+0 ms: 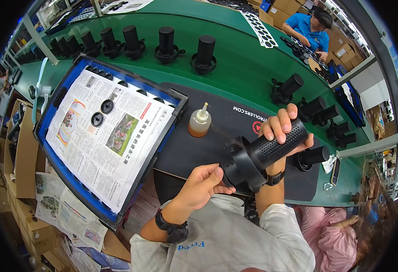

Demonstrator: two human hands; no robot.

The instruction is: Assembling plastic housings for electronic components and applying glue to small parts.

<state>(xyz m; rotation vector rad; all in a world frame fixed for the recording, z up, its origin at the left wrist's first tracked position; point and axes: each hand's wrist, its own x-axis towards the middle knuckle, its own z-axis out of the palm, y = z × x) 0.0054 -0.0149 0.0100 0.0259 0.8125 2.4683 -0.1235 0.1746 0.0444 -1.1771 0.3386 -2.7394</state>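
Clock positions are read from the held tube. A green bench (239, 72) curves round from 10 to 3 o'clock; at 1, on its far side, a co-worker (312, 38) in blue bends over dark parts. A black mat (176, 156) lies below the tube. At 9 sits a blue crate (180, 97), topped by newspaper (76, 154). Standing tubes (166, 43) line the bench from 10 to 11 and from 1 to 3. The held tube (258, 158) tilts above the mat — its perforated end toward 2. Right hand (289, 129): curled round that end. Left hand (200, 186), at 8: thumb and fingers pinching the collar's edge. A bottle (200, 124) of amber liquid stands at 10 — and two discs (107, 107) lie on the newspaper.
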